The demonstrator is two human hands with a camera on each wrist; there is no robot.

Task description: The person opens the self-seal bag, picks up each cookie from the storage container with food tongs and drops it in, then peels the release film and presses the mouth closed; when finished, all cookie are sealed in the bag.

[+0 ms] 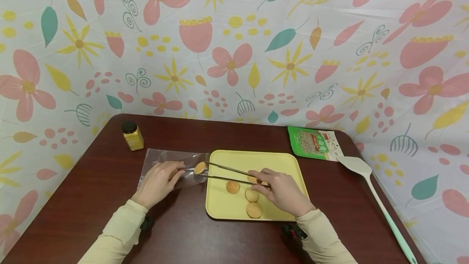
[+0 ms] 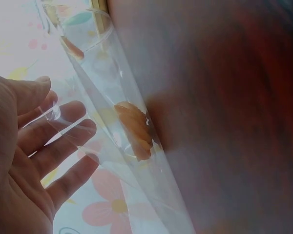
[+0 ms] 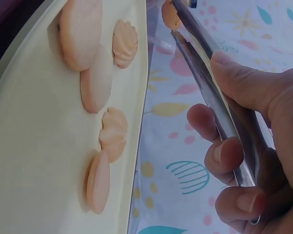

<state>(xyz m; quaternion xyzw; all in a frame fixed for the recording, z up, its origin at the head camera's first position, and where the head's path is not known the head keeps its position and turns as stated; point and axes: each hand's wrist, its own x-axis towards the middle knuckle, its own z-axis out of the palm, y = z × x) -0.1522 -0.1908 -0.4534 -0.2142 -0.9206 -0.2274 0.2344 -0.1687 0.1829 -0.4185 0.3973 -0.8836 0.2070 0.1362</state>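
A clear plastic bag [image 1: 190,180] lies left of the yellow tray [image 1: 216,211]. My left hand [image 1: 161,180] pinches the bag's edge between thumb and fingers, with film stretched across the fingers. Through the film, a ridged cookie [image 2: 134,129] shows in the left wrist view. My right hand [image 1: 282,188] grips metal tongs [image 1: 229,169] reaching left over the tray. At their tips a round cookie [image 1: 200,168] is by the bag's mouth; whether it is inside cannot be told. Several cookies, including a swirled cookie [image 1: 233,187], lie on the tray, one partly hidden by the right hand.
A small jar [image 1: 133,136] with a black lid and yellow contents stands at the table's back left. A green and white food packet [image 1: 311,142] lies at the back right. Beside it, a spatula [image 1: 381,199] with a pale green handle lies along the right edge.
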